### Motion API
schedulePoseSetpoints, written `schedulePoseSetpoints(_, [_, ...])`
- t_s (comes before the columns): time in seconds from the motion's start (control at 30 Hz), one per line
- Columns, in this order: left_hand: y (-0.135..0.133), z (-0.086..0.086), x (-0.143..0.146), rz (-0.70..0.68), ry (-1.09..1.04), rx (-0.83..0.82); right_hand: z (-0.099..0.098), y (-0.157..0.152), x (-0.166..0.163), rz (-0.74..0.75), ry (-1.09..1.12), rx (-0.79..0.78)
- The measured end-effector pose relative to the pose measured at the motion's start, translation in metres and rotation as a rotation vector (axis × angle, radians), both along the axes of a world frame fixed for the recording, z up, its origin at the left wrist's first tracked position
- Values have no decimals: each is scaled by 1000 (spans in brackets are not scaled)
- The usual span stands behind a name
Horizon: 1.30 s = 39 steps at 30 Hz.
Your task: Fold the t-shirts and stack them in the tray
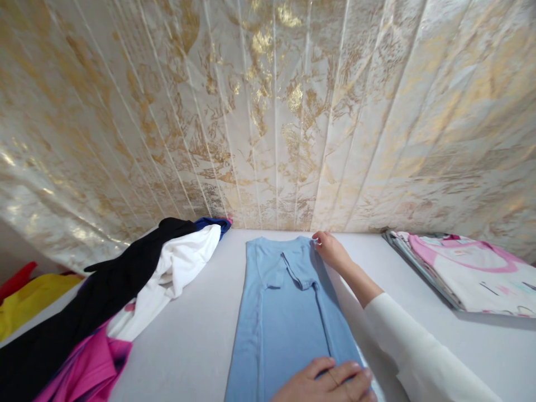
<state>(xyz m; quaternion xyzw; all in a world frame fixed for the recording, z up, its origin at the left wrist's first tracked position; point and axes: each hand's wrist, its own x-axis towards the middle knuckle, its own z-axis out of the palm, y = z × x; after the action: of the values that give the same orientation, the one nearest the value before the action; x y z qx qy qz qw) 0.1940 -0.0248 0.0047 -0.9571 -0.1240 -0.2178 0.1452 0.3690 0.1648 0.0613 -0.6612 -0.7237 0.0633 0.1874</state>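
Observation:
A light blue T-shirt lies on the white surface, its sides and short sleeves folded inward over its middle. At its upper right corner, beside the neckline, my right hand has thumb and fingers closed on the fabric. A small white bit shows by those fingertips; I cannot make out what it is. My left hand, with a thin ring on one finger, rests flat over the lower right part of the shirt, fingers stretched toward its right edge. The shirt's bottom end runs out of view.
Left of the shirt lies a loose heap with a black garment, a white garment and a pink one. Yellow cloth sits farther left. Folded clothes, a pink-and-white shirt on top, are stacked right. A gold-patterned wall rises behind.

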Motion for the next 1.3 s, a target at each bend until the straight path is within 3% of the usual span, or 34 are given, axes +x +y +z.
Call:
schedulePoseSetpoints(0.1, [5, 43, -24, 61, 159, -291, 4, -39, -1, 87, 22, 43])
schedulePoseSetpoints(0.2, [4, 68, -54, 323, 150, -498, 0, -99, -7, 283, 68, 122])
schedulePoseSetpoints(0.27, [-1, 65, -73, 496, 121, -502, -8, -141, -13, 385, 93, 183])
schedulePoseSetpoints(0.33, [-9, 52, -90, 607, 88, -449, -18, -178, -19, 388, 77, 216])
schedulePoseSetpoints(0.47, [-26, 28, -115, 665, 45, -358, -39, -223, -28, 356, -34, 277])
schedulePoseSetpoints(0.77, [-38, 29, -122, 637, 76, -224, -56, -233, -25, 408, -203, 386])
schedulePoseSetpoints(0.97, [-45, 15, -119, 568, 94, -136, -71, -237, -26, 512, -252, 400])
schedulePoseSetpoints(1.13, [-42, -3, -134, 573, 86, -42, -98, -246, -37, 376, -248, 404])
schedulePoseSetpoints(1.2, [-41, -6, -141, 554, 94, -41, -94, -244, -36, 400, -196, 383])
schedulePoseSetpoints(1.3, [-33, 6, -137, 563, 104, -184, -65, -225, -29, 509, -115, 273])
